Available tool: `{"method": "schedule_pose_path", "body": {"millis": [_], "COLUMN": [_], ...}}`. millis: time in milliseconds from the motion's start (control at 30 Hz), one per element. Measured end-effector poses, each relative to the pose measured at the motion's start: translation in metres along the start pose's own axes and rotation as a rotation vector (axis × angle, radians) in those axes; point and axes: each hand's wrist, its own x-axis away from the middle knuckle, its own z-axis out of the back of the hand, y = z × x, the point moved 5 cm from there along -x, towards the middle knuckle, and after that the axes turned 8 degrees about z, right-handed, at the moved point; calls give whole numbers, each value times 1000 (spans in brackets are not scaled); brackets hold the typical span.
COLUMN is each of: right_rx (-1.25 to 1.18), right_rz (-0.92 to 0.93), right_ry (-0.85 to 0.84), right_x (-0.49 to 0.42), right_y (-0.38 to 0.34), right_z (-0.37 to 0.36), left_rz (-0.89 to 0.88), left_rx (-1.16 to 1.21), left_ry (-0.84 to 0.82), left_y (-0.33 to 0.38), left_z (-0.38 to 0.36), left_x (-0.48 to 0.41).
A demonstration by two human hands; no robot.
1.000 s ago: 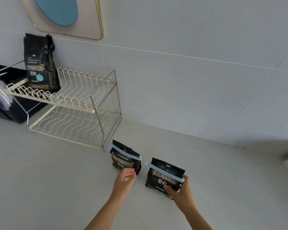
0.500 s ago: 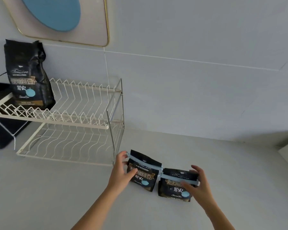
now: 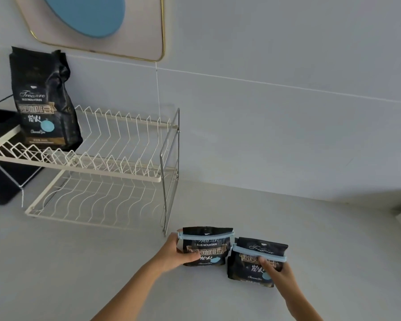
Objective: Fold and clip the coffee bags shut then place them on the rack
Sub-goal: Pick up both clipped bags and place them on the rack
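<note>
Between the two hands, low on the pale table (image 3: 102, 262), stood two short black coffee bags, each folded over at the top and pinned by a light blue clip. The left hand (image 3: 177, 252) had its grip clamped on the left bag (image 3: 206, 247), thumb across the lower front and fingers wrapped around the bag's left edge, right at the end of its clip (image 3: 205, 235). The right hand (image 3: 277, 272) had its grip closed on the right bag (image 3: 250, 267), one finger laid on the front just under the clip (image 3: 252, 251) and the rest of the hand around the bag's right side. The two bags were just beside each other, the right one a little nearer the person; I could not tell whether they touched.

Up and to the left of the left grip rose the cream wire rack (image 3: 97, 167), two tiers with a metal end frame whose foot stood close to the left bag. Far beyond that grip, on the left part of the upper tier, a taller coffee bag (image 3: 44, 100) stood upright against the wall, its top crumpled. Behind the rack's left end sat a black box (image 3: 0, 181). High on the wall (image 3: 287, 112) hung a gold-rimmed panel (image 3: 148, 26) with a blue disc (image 3: 88, 12) on it.
</note>
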Motion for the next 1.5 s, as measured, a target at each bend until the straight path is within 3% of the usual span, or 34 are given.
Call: {"method": "schedule_pose_path", "body": {"millis": [333, 533, 767, 1200, 1400, 1500], "right_rx": [103, 56, -54, -285, -289, -260], "right_rz": [30, 68, 112, 541, 687, 670], "right_ry": [-208, -67, -90, -211, -248, -297], "right_x": [2, 9, 22, 36, 37, 21], "right_y": [-4, -2, -20, -277, -367, -388], "right_z": [-1, -3, -19, -109, -160, -190], "left_rz": [-80, -84, -121, -569, -637, -612], "left_rx": [45, 122, 258, 341, 330, 285], "left_ry": [263, 311, 410, 613, 667, 690], "left_y": [-12, -25, -26, 143, 193, 207], "left_z": [-5, -13, 3, 167, 242, 271], "left_x": [11, 27, 69, 177, 201, 196]}}
